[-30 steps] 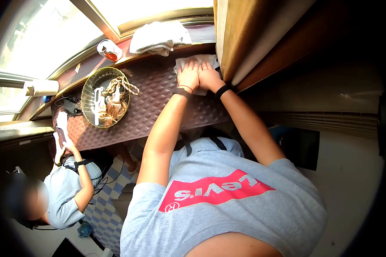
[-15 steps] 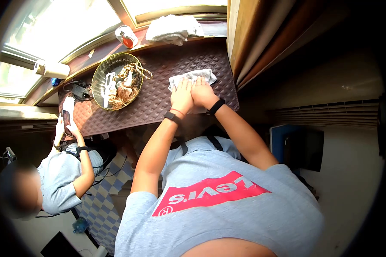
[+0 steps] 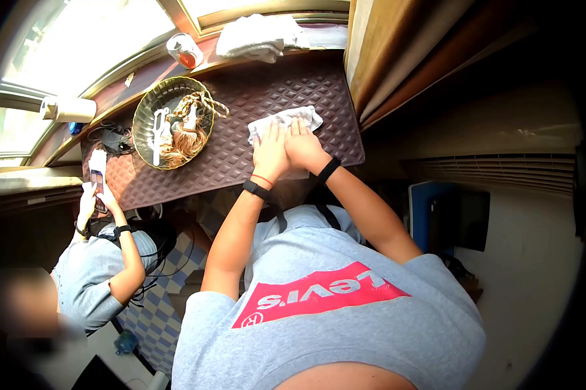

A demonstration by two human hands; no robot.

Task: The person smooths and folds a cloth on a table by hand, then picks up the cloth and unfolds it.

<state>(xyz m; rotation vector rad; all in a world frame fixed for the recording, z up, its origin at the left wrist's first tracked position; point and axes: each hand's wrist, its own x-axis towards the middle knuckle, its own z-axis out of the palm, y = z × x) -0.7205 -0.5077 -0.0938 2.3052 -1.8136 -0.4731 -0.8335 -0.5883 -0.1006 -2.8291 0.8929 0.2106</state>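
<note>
Both of my hands lie side by side on a folded white-grey cloth (image 3: 281,119) on the brown quilted tabletop (image 3: 241,146). My left hand (image 3: 271,153) rests flat with its fingers stretched over the cloth's near side. Beside it and touching it, my right hand (image 3: 305,149) also has its fingers extended on the cloth. The cloth's far edge shows beyond my fingertips; the part under the palms is hidden. To the left stands a ribbed, gold-rimmed bowl (image 3: 141,140) holding tasselled cords (image 3: 187,140) and a white plastic piece (image 3: 157,136).
A second white cloth (image 3: 257,39) and a can (image 3: 184,51) sit on the window ledge, with a paper roll (image 3: 72,109) further left. Dark cables (image 3: 116,140) lie beside the bowl. Another person at left holds a phone (image 3: 98,182). Curtains (image 3: 397,58) hang at right.
My hands and the cloth have shifted slightly left, and the view has moved a little too. The other person's phone screen now looks brighter.
</note>
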